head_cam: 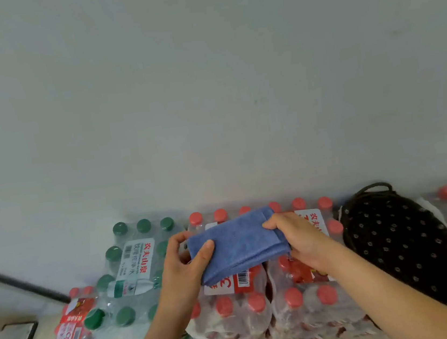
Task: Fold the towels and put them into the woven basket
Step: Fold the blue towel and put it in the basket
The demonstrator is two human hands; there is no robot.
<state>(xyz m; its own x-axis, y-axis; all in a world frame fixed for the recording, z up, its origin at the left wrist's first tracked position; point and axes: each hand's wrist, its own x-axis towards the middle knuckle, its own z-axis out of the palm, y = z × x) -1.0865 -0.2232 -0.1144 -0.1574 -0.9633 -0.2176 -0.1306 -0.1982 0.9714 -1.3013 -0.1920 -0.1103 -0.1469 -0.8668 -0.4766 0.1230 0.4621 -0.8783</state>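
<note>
A blue towel (240,244), folded into a small thick rectangle, is held in the air above shrink-wrapped packs of bottles. My left hand (184,261) grips its left end, thumb on top and fingers underneath. My right hand (295,233) pinches its right end, fingers curled over the folded edge. No woven basket is in view.
Packs of red-capped bottles (297,298) and a green-capped pack (130,268) fill the surface under my hands. A black dotted bag (412,247) lies at the right. A plain wall (206,87) stands behind. A dark rod (19,284) slants at the left.
</note>
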